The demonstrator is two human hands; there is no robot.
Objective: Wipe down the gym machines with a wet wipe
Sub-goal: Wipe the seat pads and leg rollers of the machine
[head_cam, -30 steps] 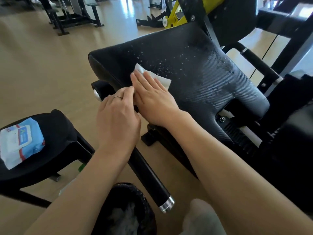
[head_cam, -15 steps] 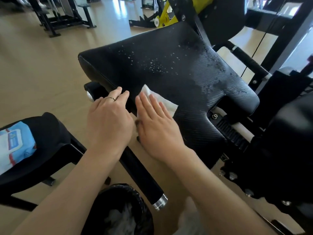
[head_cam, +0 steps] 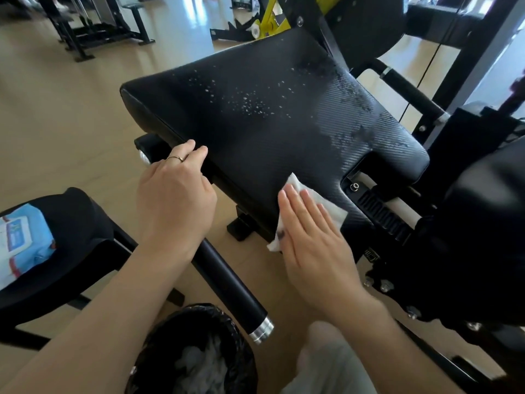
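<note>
A black textured seat pad (head_cam: 270,109) of a gym machine fills the middle, speckled with wet droplets near its centre. My right hand (head_cam: 309,240) lies flat with straight fingers on a white wet wipe (head_cam: 318,203), pressing it against the pad's near right edge. A dark smudge shows on the wipe's lower corner. My left hand (head_cam: 174,194), a ring on one finger, rests on the pad's near left edge with fingers curled over the rim.
A blue and white wipe packet (head_cam: 22,243) lies on a black seat (head_cam: 79,223) at left. A black-lined bin (head_cam: 196,354) with used wipes stands below. A black bar with a chrome end (head_cam: 235,291) juts toward me. Machine frame (head_cam: 468,194) crowds the right.
My right hand has slid the wipe down and to the right along the pad's near edge. My left hand has stayed on the left rim.
</note>
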